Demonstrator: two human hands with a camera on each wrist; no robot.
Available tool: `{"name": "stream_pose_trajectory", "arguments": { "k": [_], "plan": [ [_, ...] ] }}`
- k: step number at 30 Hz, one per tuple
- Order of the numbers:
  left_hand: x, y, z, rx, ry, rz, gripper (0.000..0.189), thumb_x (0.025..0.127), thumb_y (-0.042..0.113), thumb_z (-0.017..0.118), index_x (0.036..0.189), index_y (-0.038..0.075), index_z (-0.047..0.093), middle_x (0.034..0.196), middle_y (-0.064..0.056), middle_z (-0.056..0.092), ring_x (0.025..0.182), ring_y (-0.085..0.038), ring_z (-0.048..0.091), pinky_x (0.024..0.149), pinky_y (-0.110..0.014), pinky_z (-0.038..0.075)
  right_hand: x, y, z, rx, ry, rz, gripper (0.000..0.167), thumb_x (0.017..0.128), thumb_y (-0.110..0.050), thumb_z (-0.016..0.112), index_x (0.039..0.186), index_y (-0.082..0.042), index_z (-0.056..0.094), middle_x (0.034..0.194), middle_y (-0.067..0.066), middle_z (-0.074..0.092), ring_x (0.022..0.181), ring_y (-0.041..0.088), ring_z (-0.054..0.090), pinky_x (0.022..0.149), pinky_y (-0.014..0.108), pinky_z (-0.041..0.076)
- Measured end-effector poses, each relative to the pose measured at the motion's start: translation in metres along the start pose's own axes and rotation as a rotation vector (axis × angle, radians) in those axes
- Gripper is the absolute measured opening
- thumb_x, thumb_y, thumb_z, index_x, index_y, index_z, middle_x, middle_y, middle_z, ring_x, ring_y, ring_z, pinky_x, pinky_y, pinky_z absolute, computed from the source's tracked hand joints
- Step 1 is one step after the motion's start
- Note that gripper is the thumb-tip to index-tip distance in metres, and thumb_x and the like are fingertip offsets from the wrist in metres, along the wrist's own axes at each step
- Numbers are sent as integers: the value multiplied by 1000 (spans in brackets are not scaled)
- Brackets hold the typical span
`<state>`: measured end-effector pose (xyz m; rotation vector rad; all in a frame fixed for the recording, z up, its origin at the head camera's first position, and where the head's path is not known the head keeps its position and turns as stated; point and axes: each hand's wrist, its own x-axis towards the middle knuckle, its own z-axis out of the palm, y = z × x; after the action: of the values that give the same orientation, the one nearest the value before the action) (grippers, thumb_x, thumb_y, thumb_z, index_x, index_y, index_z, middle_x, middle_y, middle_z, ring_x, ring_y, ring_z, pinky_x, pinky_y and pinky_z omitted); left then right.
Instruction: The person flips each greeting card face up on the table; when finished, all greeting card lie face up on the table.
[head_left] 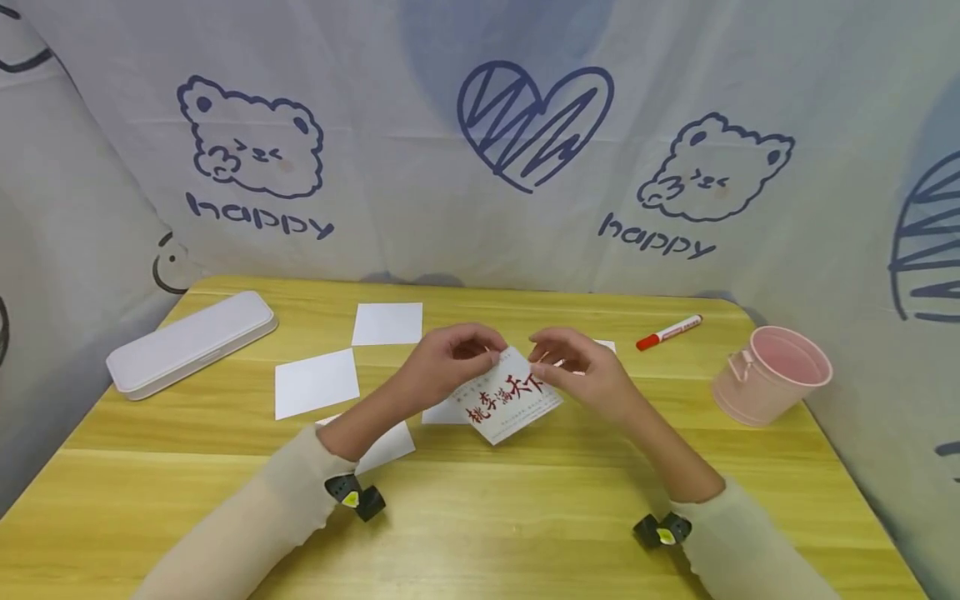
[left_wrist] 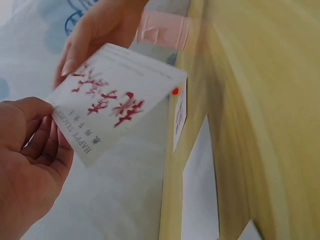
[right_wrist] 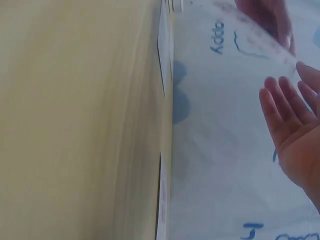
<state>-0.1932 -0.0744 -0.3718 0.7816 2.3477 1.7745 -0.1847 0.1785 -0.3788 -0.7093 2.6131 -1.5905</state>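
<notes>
A white greeting card [head_left: 510,408] with red brush-style characters and small print is held up above the table, tilted. My left hand [head_left: 461,358] pinches its upper left corner between thumb and fingers. At the other upper corner is my right hand [head_left: 588,371], its thumb on the card's edge and the other fingers spread loosely. The left wrist view shows the printed face of the card [left_wrist: 112,95], with the left hand [left_wrist: 32,150] at one corner. In the right wrist view the card appears edge-on and blurred, close to the right thumb [right_wrist: 307,74].
Several white cards lie on the table, among them one at the back [head_left: 387,323] and one at the left [head_left: 317,384]. A white case [head_left: 191,343] stands far left. To the right are a red-capped marker [head_left: 670,332] and a pink bucket [head_left: 768,379]. Printed cloth hangs behind.
</notes>
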Motion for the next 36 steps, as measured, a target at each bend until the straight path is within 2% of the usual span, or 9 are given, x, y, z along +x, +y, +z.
{"name": "stream_pose_trajectory", "arguments": {
  "k": [4,9,14,17,19,23,28,31,36],
  "plan": [
    [-2,1,8,-6,-36,2,11,98,9,64,109,9,67,102,-7,68,88,-19,66,75,-29,55,-3,-6,8,7,-30,-15,38,96,-17,70,131,-9,62,108,8,70,93,17,67,79,25,55],
    [1,-3,5,2,-36,-17,15,98,10,65,113,9,65,103,-6,68,89,-19,66,76,-28,55,-4,-6,8,5,15,-40,30,97,-12,68,127,-9,67,101,10,70,82,17,66,70,25,55],
    [6,-10,-6,-7,-64,-72,17,98,14,65,114,11,68,106,-6,69,90,-23,66,82,-43,55,-3,-4,-5,43,126,53,31,96,-15,69,126,-10,65,107,10,67,84,17,65,70,22,55],
    [7,-12,-11,-31,-80,-96,17,99,16,65,115,11,68,104,-7,69,93,-34,65,86,-55,53,-2,0,-12,89,179,104,33,96,-14,69,127,-7,62,110,11,64,87,16,65,73,20,55],
    [8,-13,-13,-42,-86,-105,18,99,16,64,115,11,68,101,-8,69,96,-41,64,87,-57,51,-1,2,-16,111,191,121,33,96,-13,68,128,-5,61,109,11,64,87,15,64,74,20,56],
    [10,-15,-12,-59,-86,-119,16,99,15,64,113,9,67,96,-10,69,98,-48,62,88,-59,50,0,7,-20,120,164,142,33,96,-11,68,127,-3,59,108,13,63,87,18,65,76,24,57],
    [12,-20,-11,-90,-93,-146,15,99,12,64,112,6,66,94,-11,69,98,-50,62,90,-63,50,-1,9,-23,22,101,142,33,97,-17,68,129,-10,62,109,13,64,89,24,64,78,32,58],
    [12,-24,-10,-111,-121,-176,17,99,13,64,113,5,66,95,-11,69,99,-50,63,92,-60,51,-3,10,-25,-19,79,141,33,97,-21,68,129,-12,64,108,12,65,90,25,65,79,35,59],
    [11,-30,-6,-86,-167,-218,17,98,16,65,112,7,66,97,-10,70,98,-44,66,93,-55,53,-8,15,-25,3,55,180,32,97,-19,69,127,-10,65,108,14,64,88,22,65,80,36,60]
  ]
}}
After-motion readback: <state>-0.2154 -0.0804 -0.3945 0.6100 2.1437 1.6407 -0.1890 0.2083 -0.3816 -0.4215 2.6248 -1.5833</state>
